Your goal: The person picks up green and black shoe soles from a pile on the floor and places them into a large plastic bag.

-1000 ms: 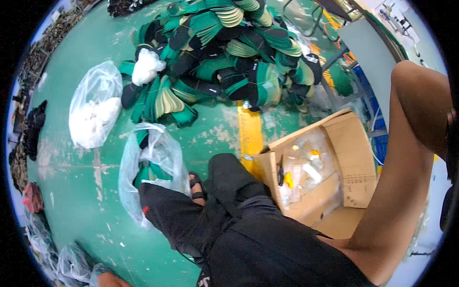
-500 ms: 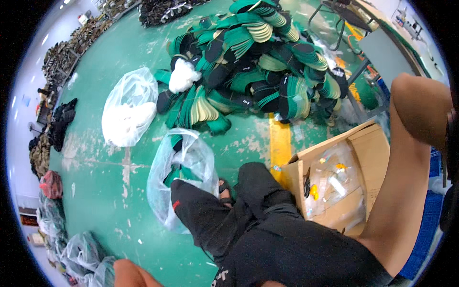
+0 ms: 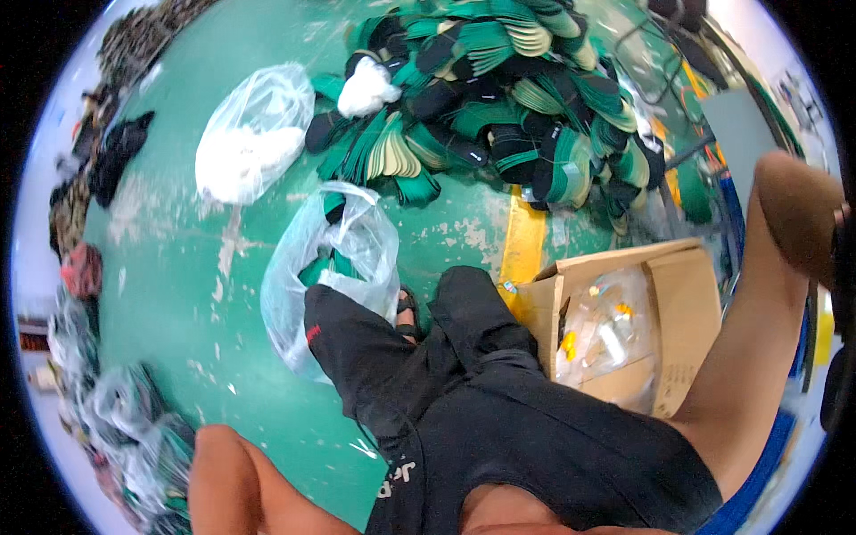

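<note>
Beyond the wearer's knees: I see a heap of green-and-black insoles (image 3: 481, 98) on the green floor (image 3: 169, 303), in fanned stacks, probably because their curves nest together.
Near bag: left of centre, one clear plastic bag (image 3: 285, 308) sits mouth open, green pieces (image 3: 316, 270) inside; the left leg (image 3: 357, 343) overlaps it, perhaps helping to prop it up.
Far-left bag: a second clear bag (image 3: 263, 102) slumps, its white contents (image 3: 254, 165) seemingly weighing down the base.
Cardboard box: just right of the right leg (image 3: 468, 308), its open top shows me clear wrapping (image 3: 615, 308) and yellow pieces (image 3: 568, 345).
Arms: the right arm (image 3: 740, 366) bends up beside the box; the left arm (image 3: 223, 473) bends at near left.
Grip: both hands are outside my view, so I cannot tell whether either is clenched, released or grasping anything.
</note>
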Available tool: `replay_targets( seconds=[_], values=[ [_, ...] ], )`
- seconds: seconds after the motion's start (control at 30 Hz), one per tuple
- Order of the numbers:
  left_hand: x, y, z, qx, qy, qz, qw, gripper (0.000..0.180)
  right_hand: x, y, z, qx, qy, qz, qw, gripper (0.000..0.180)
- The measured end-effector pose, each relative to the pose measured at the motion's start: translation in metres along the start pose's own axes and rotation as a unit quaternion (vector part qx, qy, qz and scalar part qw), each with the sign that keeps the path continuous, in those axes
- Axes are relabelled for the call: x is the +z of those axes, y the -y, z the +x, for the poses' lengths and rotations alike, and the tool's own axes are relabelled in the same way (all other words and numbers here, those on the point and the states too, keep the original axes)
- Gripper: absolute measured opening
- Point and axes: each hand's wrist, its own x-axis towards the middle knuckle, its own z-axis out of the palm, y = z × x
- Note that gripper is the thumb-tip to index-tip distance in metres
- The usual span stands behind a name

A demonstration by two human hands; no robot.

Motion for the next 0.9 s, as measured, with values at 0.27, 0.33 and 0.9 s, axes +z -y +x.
replay_targets(
  seconds=[0.27,0.33,0.9],
  values=[
    [0.025,0.003,-0.006,0.013,-0.051,-0.017,0.998,0.034,-0.008,0.003,-0.022,0.026,0.034,-0.021,0.999,0.036],
    [0.026,-0.003,-0.006,0.008,-0.051,-0.014,0.999,0.034,-0.007,0.004,-0.024,0.021,0.036,-0.016,0.999,0.036],
    [0.021,-0.022,-0.016,0.02,-0.049,0.026,0.998,0.029,-0.028,0.017,-0.032,0.005,0.026,-0.039,0.999,0.035]
  ],
)
